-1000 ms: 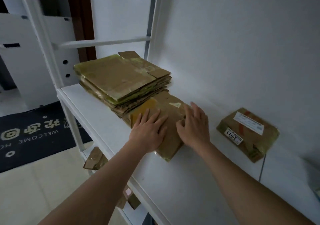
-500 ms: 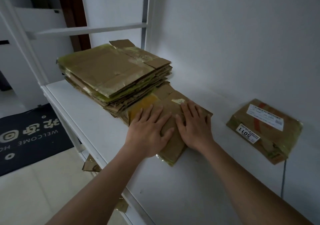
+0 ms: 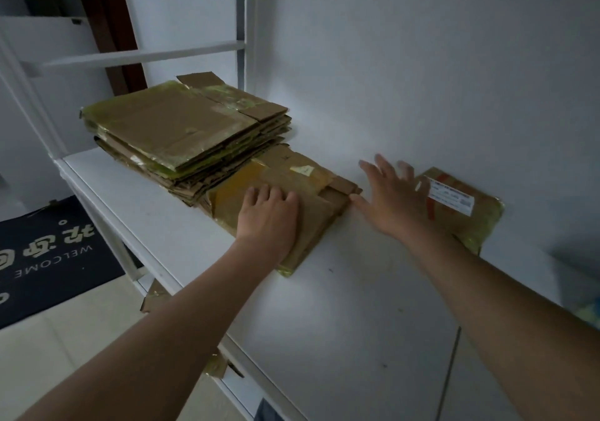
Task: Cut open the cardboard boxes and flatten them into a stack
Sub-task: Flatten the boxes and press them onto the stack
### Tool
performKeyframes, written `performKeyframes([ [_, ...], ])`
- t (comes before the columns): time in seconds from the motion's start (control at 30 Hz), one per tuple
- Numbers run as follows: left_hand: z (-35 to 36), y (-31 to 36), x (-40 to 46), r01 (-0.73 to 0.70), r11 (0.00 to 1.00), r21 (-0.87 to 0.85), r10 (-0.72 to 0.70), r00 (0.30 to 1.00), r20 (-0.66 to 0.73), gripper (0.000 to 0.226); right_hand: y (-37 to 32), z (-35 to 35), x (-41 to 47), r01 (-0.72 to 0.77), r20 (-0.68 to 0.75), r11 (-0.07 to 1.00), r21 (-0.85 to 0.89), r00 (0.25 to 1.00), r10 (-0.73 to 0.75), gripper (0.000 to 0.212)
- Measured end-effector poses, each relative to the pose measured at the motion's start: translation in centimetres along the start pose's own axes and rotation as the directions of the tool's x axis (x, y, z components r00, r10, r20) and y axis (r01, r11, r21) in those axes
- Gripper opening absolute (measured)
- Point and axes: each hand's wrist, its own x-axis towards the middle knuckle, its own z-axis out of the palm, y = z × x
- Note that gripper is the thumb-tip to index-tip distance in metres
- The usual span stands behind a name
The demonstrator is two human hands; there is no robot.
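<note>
A stack of flattened brown cardboard (image 3: 181, 128) with yellowish tape lies at the left of the white shelf (image 3: 341, 323). Against its right side lies one more flattened box (image 3: 292, 177). My left hand (image 3: 268, 222) rests palm down on that box, fingers together. My right hand (image 3: 389, 198) hovers just right of it, fingers spread and blurred, holding nothing. Behind it lies a small taped box (image 3: 467, 213) with a white label, partly hidden by my right hand and wrist.
A white wall runs close behind the shelf. White frame posts (image 3: 242, 24) stand at the left and back. Cardboard scraps (image 3: 154, 297) lie on a lower level. A dark welcome mat (image 3: 48, 258) covers the floor at left.
My right hand has lifted off the flattened box and moved right toward the small labelled box. My left hand has stayed pressed on the flattened box. The camera has moved closer.
</note>
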Motion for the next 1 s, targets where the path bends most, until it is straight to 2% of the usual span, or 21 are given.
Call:
performKeyframes([
  [0.1,-1.2,1.5,-1.1,-0.078,0.985,-0.153,0.045,0.977,-0.209,0.042,6.3,-0.5,-2.1,-0.278,0.187,0.961,0.002,0.944,0.273,0.086],
  [0.17,-2.0,2.7,-2.3,-0.19,0.956,-0.224,0.096,0.924,-0.371,0.035,8.8,-0.2,-4.1,-0.326,0.3,0.942,0.081,0.909,0.289,0.076],
  [0.23,-2.8,4.4,-3.7,-0.347,0.889,-0.3,0.185,0.869,-0.46,0.026,9.9,0.5,-6.7,-0.236,0.203,0.95,0.205,0.96,0.195,0.059],
  [0.3,-2.8,6.3,-5.1,-0.444,0.828,-0.341,0.251,0.839,-0.483,0.026,9.9,0.7,-9.5,-0.187,0.084,0.908,0.376,0.982,0.168,0.048],
  [0.37,-2.4,8.2,-6.2,-0.43,0.787,-0.442,0.246,0.877,-0.413,0.032,9.8,0.4,-11.8,-0.208,0.07,0.861,0.463,0.978,0.199,0.051],
  [0.47,-1.6,10.1,-7.0,-0.256,0.736,-0.627,0.175,0.966,-0.19,0.035,9.8,-0.6,-13.4,-0.224,0.008,0.812,0.538,0.965,0.262,0.042],
  [0.53,-1.2,10.6,-7.0,-0.172,0.749,-0.64,0.151,0.985,-0.088,0.033,9.6,-1.4,-13.3,-0.257,-0.08,0.761,0.595,0.924,0.374,0.035],
  [0.57,-1.0,10.6,-7.0,-0.142,0.763,-0.63,0.146,0.988,-0.045,0.032,9.6,-1.6,-13.0,-0.305,-0.099,0.718,0.626,0.882,0.461,0.039],
  [0.6,-0.7,10.6,-6.9,-0.112,0.78,-0.615,0.143,0.99,0.001,0.031,9.5,-1.5,-12.5,-0.373,-0.08,0.655,0.657,0.83,0.552,0.047],
  [0.67,0.3,10.3,-6.9,-0.066,0.817,-0.573,0.15,0.983,0.101,0.035,9.2,-0.7,-11.6,-0.497,0.056,0.47,0.729,0.728,0.683,0.07],
  [0.73,1.6,9.8,-7.1,-0.037,0.846,-0.533,0.182,0.958,0.222,0.048,9.2,0.6,-10.7,-0.491,0.15,0.273,0.827,0.66,0.736,0.082],
  [0.77,2.2,9.5,-7.4,-0.034,0.85,-0.526,0.21,0.937,0.279,0.053,9.3,1.2,-10.2,-0.451,0.145,0.224,0.864,0.649,0.747,0.078],
  [0.87,3.2,8.6,-8.0,-0.011,0.791,-0.612,0.268,0.905,0.33,0.054,9.6,2.2,-9.8,-0.421,0.088,0.267,0.867,0.655,0.75,0.05],
  [0.93,3.5,8.5,-8.1,-0.006,0.784,-0.621,0.272,0.902,0.335,0.051,9.3,2.2,-10.8,-0.443,0.109,0.283,0.851,0.675,0.729,0.043],
  [1.0,2.8,9.4,-8.6,0.006,0.79,-0.613,0.262,0.901,0.346,0.059,8.5,1.5,-13.3,-0.444,0.133,0.307,0.842,0.722,0.679,0.041],
])
